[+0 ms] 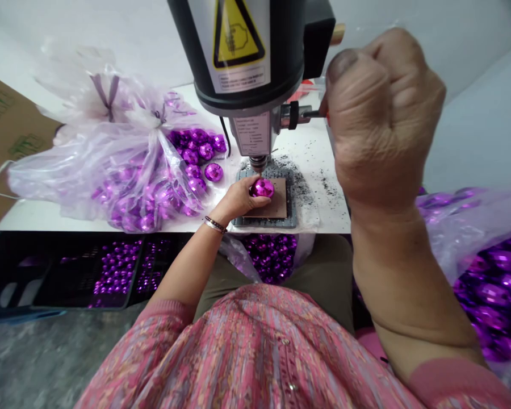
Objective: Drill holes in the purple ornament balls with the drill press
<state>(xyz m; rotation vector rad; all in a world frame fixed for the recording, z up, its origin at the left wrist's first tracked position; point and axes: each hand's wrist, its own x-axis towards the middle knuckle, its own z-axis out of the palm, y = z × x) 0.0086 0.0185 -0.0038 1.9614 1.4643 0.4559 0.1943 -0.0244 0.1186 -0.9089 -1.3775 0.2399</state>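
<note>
My left hand (243,196) has the ball (263,187) between thumb and fingers, drawn in snugly around its near and left sides. The ball sits on the brown board (280,205), right below the chuck (259,163) of the drill (249,105). Whether the bit touches its top I cannot tell; the gap is too small to read. My right hand (385,113) is curled at the end of the lever (317,114), though its fingertips are hidden from me.

To do this well, I would press the ball down against the board as much as pinch it, since a round, shiny thing is apt to roll or spin. Its top should stand square beneath the bit, with thumb and fingers low on its sides, well out of the bit's line. I judge a slow, even pull on the lever safer than a jerk, which could skid off a facet or crack a thin shell. Dark shavings (300,184) lie over the base (292,199) and the bench (327,218); grit under the ball could make it rock, so I want that board clean.
</note>
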